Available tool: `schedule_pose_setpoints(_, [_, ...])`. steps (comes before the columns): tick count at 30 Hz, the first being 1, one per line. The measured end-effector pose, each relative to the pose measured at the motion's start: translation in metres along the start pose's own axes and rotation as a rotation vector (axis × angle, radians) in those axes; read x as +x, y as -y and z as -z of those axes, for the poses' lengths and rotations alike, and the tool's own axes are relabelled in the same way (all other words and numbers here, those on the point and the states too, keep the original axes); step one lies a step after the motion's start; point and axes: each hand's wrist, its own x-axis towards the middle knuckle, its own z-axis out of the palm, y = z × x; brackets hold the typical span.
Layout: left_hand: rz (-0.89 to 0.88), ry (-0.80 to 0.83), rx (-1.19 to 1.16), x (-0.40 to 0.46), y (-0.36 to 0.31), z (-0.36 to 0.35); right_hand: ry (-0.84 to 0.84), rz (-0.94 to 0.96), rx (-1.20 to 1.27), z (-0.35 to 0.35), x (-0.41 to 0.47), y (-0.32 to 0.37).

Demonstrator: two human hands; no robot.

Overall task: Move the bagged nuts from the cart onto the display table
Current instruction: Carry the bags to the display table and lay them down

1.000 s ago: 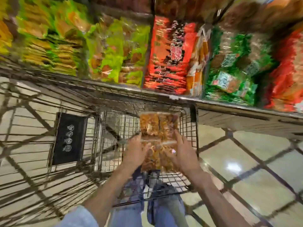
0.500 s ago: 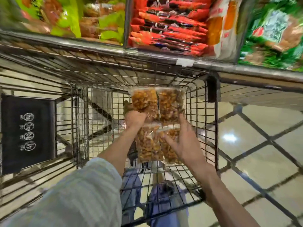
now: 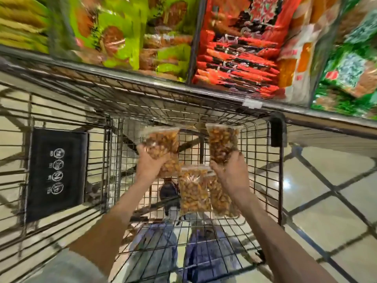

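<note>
- Gripping clear bags of nuts, both hands are raised over the wire cart: the left hand clutches one bag, perhaps two stacked, I cannot tell.
- The right hand grasps an upright bag with its fingers curled round the lower end, and two more bags hang below that hand, side by side and touching.
- None of the clear bags shows a label that can be read.
- A black placard on the cart's left part bears four round white pictograms with tiny writing, too small to read.
- Beyond the cart's far edge, the desk with a metal rim holds packed goods in sections: yellow-green packs, lime-green packs, red packs with black script too blurred to read, and dark green packs.
- A small white tag sits on the rim, blank as far as it shows.
- Below lies a glossy pale tiled floor with dark diagonal lines, and blue trousers show through the cart's mesh.
</note>
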Motion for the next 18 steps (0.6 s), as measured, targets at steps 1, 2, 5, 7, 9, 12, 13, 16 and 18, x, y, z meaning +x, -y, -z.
schedule_pose_setpoints(1, [0.013, 0.006, -0.022, -0.004, 0.006, 0.010, 0.010, -0.033, -0.042, -0.001, 0.006, 0.005])
schedule_pose_setpoints(2, [0.036, 0.001, -0.036, -0.006, 0.014, 0.018, 0.023, -0.072, -0.089, -0.002, 0.013, 0.009])
schedule_pose_setpoints(5, [0.069, -0.002, -0.128, -0.017, 0.030, 0.035, 0.044, -0.142, -0.188, -0.011, 0.033, 0.016])
schedule_pose_setpoints(7, [0.064, 0.027, -0.199, -0.024, 0.039, 0.040, 0.042, -0.170, -0.314, -0.016, 0.040, 0.020])
schedule_pose_setpoints(9, [0.039, 0.026, -0.188, -0.026, 0.049, 0.041, 0.049, -0.206, -0.347, -0.019, 0.043, 0.022])
schedule_pose_setpoints(12, [0.055, 0.030, -0.150, -0.027, 0.058, 0.038, 0.078, -0.241, -0.181, -0.022, 0.053, 0.016])
schedule_pose_setpoints(13, [0.082, 0.039, -0.152, -0.027, 0.060, 0.036, 0.100, -0.281, -0.048, -0.023, 0.056, 0.014])
schedule_pose_setpoints(16, [0.107, 0.053, -0.133, -0.027, 0.064, 0.033, 0.150, -0.350, 0.262, -0.020, 0.062, 0.013])
schedule_pose_setpoints(18, [0.112, 0.061, -0.152, -0.026, 0.067, 0.033, 0.142, -0.377, 0.282, -0.018, 0.064, 0.016])
